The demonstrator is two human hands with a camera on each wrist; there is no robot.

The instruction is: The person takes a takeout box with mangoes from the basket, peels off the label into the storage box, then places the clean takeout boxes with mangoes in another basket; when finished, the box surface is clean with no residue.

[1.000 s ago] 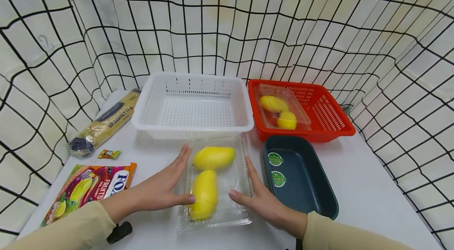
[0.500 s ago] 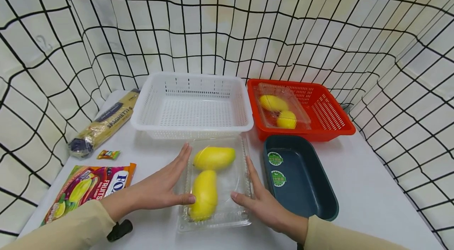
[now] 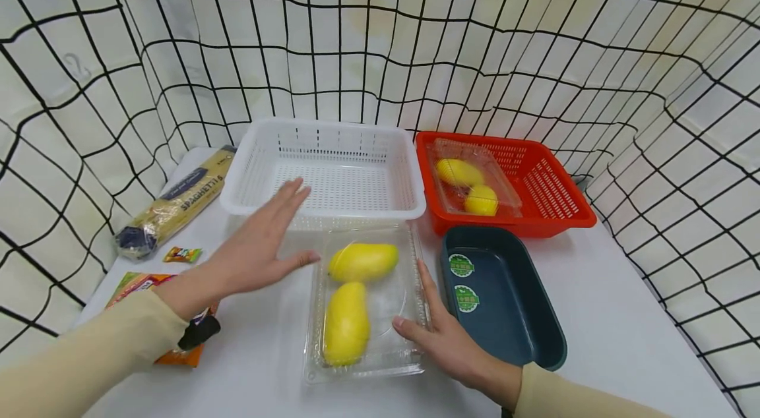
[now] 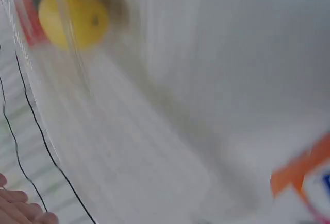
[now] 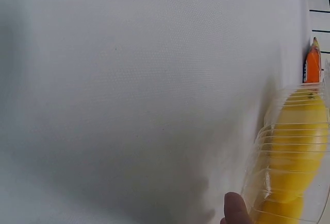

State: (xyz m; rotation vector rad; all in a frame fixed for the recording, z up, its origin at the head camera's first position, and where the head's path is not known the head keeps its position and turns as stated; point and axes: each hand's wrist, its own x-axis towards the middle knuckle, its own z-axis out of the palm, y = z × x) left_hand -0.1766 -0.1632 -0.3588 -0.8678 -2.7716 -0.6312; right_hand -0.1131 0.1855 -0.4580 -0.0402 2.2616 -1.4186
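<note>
A clear plastic clamshell box (image 3: 388,302) lies on the table in the head view. Two yellow mangoes (image 3: 346,324) show through its lid, one crosswise and one lengthwise. My right hand (image 3: 442,345) touches the box's right side with its fingers extended along the edge and its thumb over the lid. My left hand (image 3: 252,246) is off to the left of the box, fingers spread and holding nothing. Its fingertips overlap the front of the white basket (image 3: 332,215) in this view. The right wrist view shows the ribbed box side with a mango (image 5: 296,152) behind it.
A red basket (image 3: 510,227) at back right holds another clear box of yellow fruit (image 3: 460,173). A dark teal tray (image 3: 505,306) stands right of my right hand. Spaghetti (image 3: 178,200), a small wrapped candy (image 3: 183,254) and a partly hidden candy bag (image 3: 139,283) lie left. Black netting surrounds the table.
My left hand has come off the box's left side and moved left and away toward the white basket. The box has shifted slightly right; my right hand stays against it.
</note>
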